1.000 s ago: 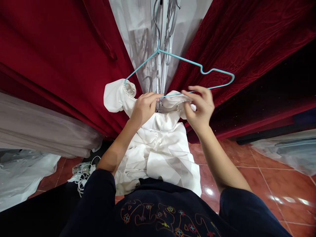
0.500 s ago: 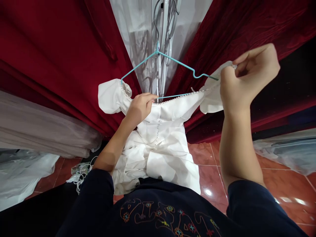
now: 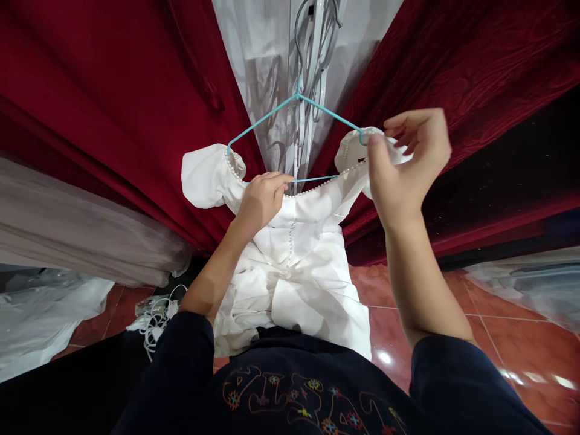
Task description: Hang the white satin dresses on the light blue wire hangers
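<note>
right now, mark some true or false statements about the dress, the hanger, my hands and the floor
1. The dress is white. True.
2. The hanger is dark red. False: it is light blue.
3. Pearl-like beads edge the neckline. True.
4. The left hand is up at the hanger's metal hook. False: it is at the neckline, fingertips by the hanger's lower bar.
5. The right hand is at the sleeve on the right. True.
6. The floor tiles are white. False: they are reddish.

Glossy reddish tiled floor (image 3: 521, 344), red drapes (image 3: 113, 90)
</note>
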### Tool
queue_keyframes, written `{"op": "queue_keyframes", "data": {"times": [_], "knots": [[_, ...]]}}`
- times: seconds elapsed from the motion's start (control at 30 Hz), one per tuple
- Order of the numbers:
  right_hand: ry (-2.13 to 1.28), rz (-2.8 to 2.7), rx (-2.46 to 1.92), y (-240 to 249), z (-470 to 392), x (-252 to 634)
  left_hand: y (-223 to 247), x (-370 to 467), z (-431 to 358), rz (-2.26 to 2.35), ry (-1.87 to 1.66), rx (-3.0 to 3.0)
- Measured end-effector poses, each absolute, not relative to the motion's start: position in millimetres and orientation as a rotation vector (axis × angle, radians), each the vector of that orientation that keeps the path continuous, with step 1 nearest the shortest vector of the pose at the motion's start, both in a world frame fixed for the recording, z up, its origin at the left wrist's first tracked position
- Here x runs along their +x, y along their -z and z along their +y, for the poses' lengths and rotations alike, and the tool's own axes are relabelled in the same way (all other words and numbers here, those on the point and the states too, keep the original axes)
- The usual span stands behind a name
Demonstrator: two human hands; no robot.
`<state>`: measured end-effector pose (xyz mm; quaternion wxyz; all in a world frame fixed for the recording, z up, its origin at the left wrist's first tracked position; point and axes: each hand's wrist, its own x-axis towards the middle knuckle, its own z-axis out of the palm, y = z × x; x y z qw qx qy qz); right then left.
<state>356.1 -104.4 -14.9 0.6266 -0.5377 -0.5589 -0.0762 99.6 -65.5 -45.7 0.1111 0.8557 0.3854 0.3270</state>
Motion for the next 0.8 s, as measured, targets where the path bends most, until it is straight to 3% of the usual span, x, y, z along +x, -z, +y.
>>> {"op": "queue_keyframes", "data": {"times": [0.2,0.47,0.67,0.8], "knots": [[-0.061,-1.292,-1.465,31,-98,365,46,106,-64,1.156,-0.953,2.505],[-0.128,-1.430,-1.239,27,-94,353,44,105,-72,1.129,-0.957,2.497],[0.046,-1.302,-0.983,28,-113,346,44,106,-73,1.125,-0.973,2.473],[-0.051,-1.733,-0.962,45,-104,330,45,107,-72,1.117,-0.982,2.494]]}}
